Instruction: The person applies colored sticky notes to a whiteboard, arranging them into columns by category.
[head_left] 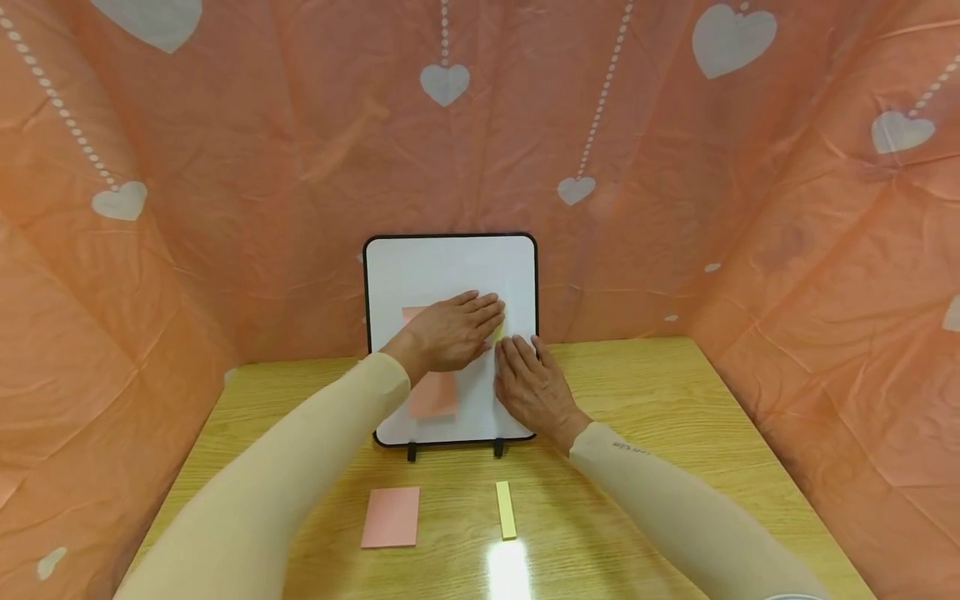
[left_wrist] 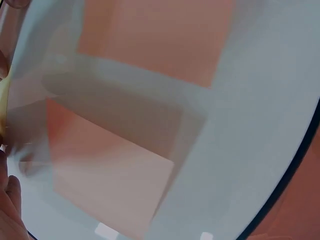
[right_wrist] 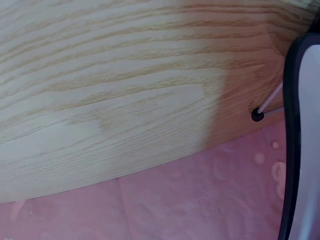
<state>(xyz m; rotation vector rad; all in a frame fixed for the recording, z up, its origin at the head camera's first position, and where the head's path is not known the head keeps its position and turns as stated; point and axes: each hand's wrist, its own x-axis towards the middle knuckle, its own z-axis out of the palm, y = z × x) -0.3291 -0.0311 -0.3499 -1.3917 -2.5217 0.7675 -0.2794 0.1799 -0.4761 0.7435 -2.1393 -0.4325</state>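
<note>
A white dry-erase board (head_left: 450,271) with a black frame stands upright on the table. My left hand (head_left: 454,333) lies against its face with fingers straight and pointing right. Under and beside those fingertips shows a bit of a yellow sticky strip (head_left: 498,333), mostly hidden. My right hand (head_left: 534,385) rests on the board's right part, fingers straight and pointing up, just below the strip. Two pink sticky notes, an upper one (head_left: 412,313) partly behind my left hand and a lower one (head_left: 433,398), are on the board; the lower note (left_wrist: 107,165) stands partly off the surface in the left wrist view.
On the wooden table (head_left: 630,417) in front of the board lie a pink sticky-note pad (head_left: 392,517) and a narrow yellow pad (head_left: 506,510). Small black feet (head_left: 412,452) hold the board. An orange cloth with white hearts (head_left: 445,85) hangs behind and at both sides.
</note>
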